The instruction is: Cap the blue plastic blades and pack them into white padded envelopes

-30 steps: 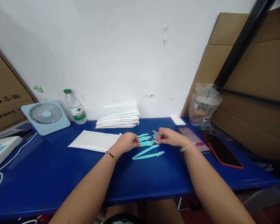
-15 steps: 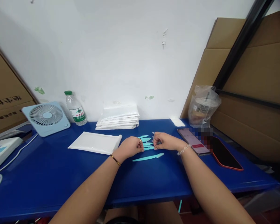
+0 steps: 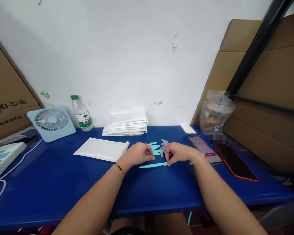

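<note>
A single turquoise eyebrow razor point(image 3: 152, 165) lies crosswise on the blue table, nearest to me. My right hand point(image 3: 177, 152) pinches its right end between thumb and fingertips. Behind it is a small group of similar turquoise razors point(image 3: 155, 149), partly covered by my fingers. Several clear plastic caps point(image 3: 161, 152) sit at the right of that group, close to my right fingers. My left hand point(image 3: 140, 153) rests at the left edge of the group, thumb and forefinger apart, with nothing visible held between them.
A white padded envelope point(image 3: 101, 149) lies left of my hands, with a stack of envelopes point(image 3: 126, 123) behind. A fan point(image 3: 51, 122), a water bottle point(image 3: 82, 114) and a power strip point(image 3: 5, 156) stand left. Two phones point(image 3: 238, 163) and a bagged cup point(image 3: 214, 114) are at the right.
My right hand has moved toward me from the grouped razors to the front razor and pinches its end. My left thumb and forefinger have parted slightly. The caps are more exposed.
</note>
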### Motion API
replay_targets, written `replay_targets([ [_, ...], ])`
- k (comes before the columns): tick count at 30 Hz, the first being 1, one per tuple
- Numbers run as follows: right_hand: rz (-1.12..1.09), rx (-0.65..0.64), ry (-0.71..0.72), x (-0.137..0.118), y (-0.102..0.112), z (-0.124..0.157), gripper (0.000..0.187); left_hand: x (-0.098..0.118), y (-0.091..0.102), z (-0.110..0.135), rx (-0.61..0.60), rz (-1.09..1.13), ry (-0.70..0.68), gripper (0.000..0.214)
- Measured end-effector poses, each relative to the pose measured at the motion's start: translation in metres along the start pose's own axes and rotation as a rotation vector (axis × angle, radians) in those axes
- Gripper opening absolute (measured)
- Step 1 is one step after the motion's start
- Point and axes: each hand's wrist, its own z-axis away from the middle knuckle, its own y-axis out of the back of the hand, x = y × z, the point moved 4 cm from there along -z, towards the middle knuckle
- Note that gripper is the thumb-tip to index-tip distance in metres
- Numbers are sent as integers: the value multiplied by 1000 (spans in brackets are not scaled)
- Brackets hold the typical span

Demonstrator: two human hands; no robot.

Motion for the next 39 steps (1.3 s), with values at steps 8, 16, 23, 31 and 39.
replay_targets([
  [8,-169,208,-3,-9,8,-1,20,3,-3,4,-40,81,64,26],
  [16,-477,695,-109,9,35,9,36,-26,18,-1,192,195,142,35],
  [23,-787,749,-80,16,24,-2,34,-32,21,-4,316,250,124,25],
  [31,-884,790,-16,10,12,-13,30,-35,19,-7,341,273,120,25],
  [39,-899,758,-8,4,7,-17,31,-33,18,-9,332,287,96,24],
])
